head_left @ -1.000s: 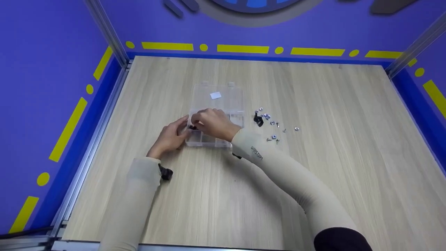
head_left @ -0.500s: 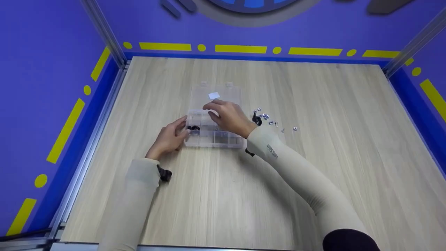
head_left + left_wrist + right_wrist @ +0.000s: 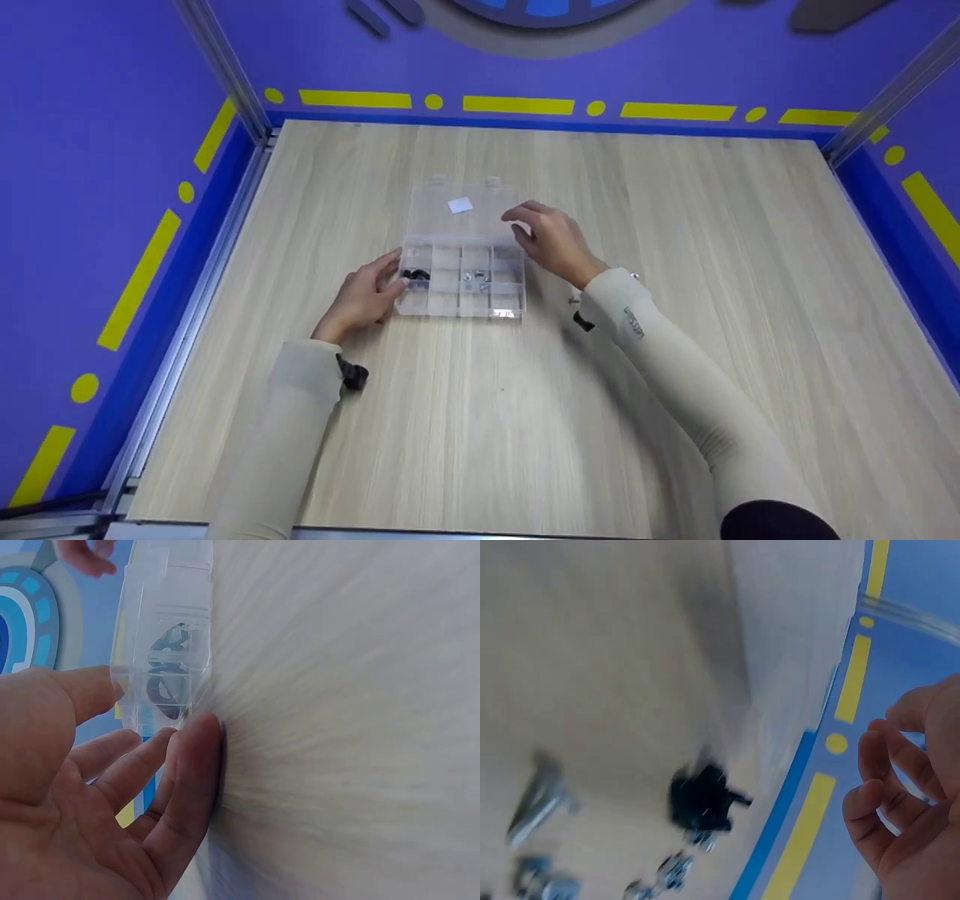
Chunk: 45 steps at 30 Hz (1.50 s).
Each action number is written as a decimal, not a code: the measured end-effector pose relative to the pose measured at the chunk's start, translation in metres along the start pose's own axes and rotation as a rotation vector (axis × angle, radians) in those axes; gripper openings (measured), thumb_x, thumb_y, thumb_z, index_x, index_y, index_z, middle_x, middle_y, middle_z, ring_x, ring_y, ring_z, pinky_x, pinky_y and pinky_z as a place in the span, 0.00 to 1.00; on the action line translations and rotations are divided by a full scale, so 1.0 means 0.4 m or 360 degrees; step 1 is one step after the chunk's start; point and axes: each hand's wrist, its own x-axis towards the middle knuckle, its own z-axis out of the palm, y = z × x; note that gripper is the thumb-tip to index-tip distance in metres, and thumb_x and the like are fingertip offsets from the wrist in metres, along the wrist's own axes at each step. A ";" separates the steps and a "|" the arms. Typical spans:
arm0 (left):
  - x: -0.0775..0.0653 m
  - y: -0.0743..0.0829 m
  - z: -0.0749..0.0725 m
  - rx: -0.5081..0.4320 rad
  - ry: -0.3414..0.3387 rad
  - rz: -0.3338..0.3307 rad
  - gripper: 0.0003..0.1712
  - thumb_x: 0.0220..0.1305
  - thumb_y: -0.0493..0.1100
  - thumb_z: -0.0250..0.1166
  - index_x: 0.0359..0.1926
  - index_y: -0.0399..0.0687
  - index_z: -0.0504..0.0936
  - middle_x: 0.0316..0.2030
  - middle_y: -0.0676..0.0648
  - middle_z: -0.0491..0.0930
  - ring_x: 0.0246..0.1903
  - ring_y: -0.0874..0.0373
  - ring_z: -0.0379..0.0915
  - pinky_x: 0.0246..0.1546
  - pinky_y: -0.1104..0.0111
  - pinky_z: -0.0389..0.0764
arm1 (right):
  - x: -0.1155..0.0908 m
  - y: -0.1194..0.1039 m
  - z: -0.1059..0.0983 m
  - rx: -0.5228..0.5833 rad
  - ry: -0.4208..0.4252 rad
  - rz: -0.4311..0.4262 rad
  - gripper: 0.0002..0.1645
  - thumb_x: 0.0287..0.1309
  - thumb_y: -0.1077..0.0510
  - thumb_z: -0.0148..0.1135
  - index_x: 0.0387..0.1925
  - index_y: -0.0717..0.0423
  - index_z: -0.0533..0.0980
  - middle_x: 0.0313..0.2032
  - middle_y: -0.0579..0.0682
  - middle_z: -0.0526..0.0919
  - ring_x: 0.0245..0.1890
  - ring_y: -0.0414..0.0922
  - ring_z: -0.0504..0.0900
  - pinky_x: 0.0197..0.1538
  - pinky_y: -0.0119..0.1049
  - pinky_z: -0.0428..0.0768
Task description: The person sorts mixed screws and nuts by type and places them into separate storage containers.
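Observation:
A clear plastic compartment box (image 3: 444, 313) lies on the table, its lid (image 3: 480, 225) folded back. My left hand (image 3: 361, 301) rests against the box's left side, its thumb and fingers touching the wall without wrapping round it. In the left wrist view, the left hand (image 3: 97, 787) is beside the box (image 3: 169, 585). Small black pieces (image 3: 417, 275) lie in a left compartment and small metal parts (image 3: 477, 280) in one right of centre. My right hand (image 3: 556, 244) hovers at the box's right, fingers loosely bent around nothing. A black piece (image 3: 701, 799) shows near it in the right wrist view.
Small metal hardware, including a blurred screw (image 3: 538, 802) and nuts (image 3: 673, 870), lies loose on the table, mostly hidden by the right arm in the head view. A white label (image 3: 460, 205) is on the lid. Blue panels (image 3: 525, 75) border the table.
My right hand has risen out of the left compartment and moved right across the box, uncovering the black pieces and metal parts inside. The left hand stays at the box's side.

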 end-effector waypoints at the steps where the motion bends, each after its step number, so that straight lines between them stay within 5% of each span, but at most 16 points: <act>1: 0.000 0.000 0.000 -0.0003 -0.0001 -0.0002 0.37 0.77 0.48 0.60 0.81 0.52 0.58 0.73 0.44 0.68 0.14 0.57 0.72 0.19 0.70 0.74 | -0.007 0.011 -0.004 -0.0004 -0.0007 0.0023 0.12 0.69 0.65 0.61 0.51 0.57 0.85 0.49 0.52 0.87 0.43 0.48 0.86 0.45 0.44 0.84; 7: 0.002 0.000 0.002 0.0007 -0.0001 0.0012 0.37 0.77 0.48 0.60 0.81 0.51 0.58 0.72 0.45 0.69 0.14 0.58 0.72 0.19 0.71 0.73 | -0.055 0.067 -0.031 -0.0048 -0.0142 0.0193 0.12 0.67 0.65 0.63 0.49 0.58 0.86 0.48 0.54 0.86 0.44 0.52 0.85 0.46 0.49 0.83; 13: 0.002 -0.001 -0.002 0.0039 0.0013 0.0007 0.37 0.77 0.48 0.60 0.80 0.51 0.59 0.73 0.43 0.68 0.12 0.61 0.67 0.19 0.70 0.75 | -0.085 0.095 -0.055 -0.0066 -0.0273 0.0204 0.11 0.66 0.61 0.68 0.48 0.60 0.86 0.46 0.56 0.86 0.46 0.54 0.85 0.49 0.50 0.83; 23: 0.007 -0.001 0.000 0.0073 0.0024 -0.0007 0.37 0.77 0.49 0.60 0.80 0.51 0.60 0.72 0.46 0.70 0.12 0.62 0.57 0.20 0.70 0.72 | -0.109 0.100 -0.058 -0.0008 -0.0482 0.0329 0.32 0.57 0.55 0.78 0.64 0.53 0.79 0.53 0.55 0.83 0.54 0.54 0.82 0.57 0.52 0.79; 35: 0.007 -0.002 0.000 0.0061 0.0023 -0.0017 0.36 0.77 0.49 0.60 0.80 0.52 0.60 0.73 0.45 0.68 0.12 0.62 0.57 0.20 0.70 0.72 | -0.098 0.089 -0.051 -0.0040 -0.0553 0.0302 0.21 0.63 0.59 0.71 0.58 0.56 0.82 0.51 0.55 0.84 0.52 0.58 0.82 0.54 0.56 0.80; 41: 0.004 -0.001 0.000 0.0063 0.0024 -0.0009 0.37 0.77 0.49 0.60 0.80 0.51 0.59 0.73 0.45 0.68 0.21 0.60 0.75 0.31 0.68 0.75 | -0.089 0.081 -0.055 -0.0056 -0.0594 0.0285 0.20 0.64 0.62 0.71 0.57 0.57 0.83 0.51 0.56 0.84 0.52 0.58 0.82 0.53 0.57 0.80; 45: 0.004 -0.003 -0.001 0.0055 0.0008 0.0001 0.37 0.77 0.50 0.60 0.80 0.51 0.59 0.73 0.45 0.68 0.14 0.60 0.70 0.21 0.69 0.75 | -0.085 0.079 -0.054 -0.0085 -0.0614 0.0278 0.17 0.64 0.64 0.69 0.54 0.57 0.83 0.49 0.57 0.84 0.50 0.58 0.82 0.51 0.57 0.81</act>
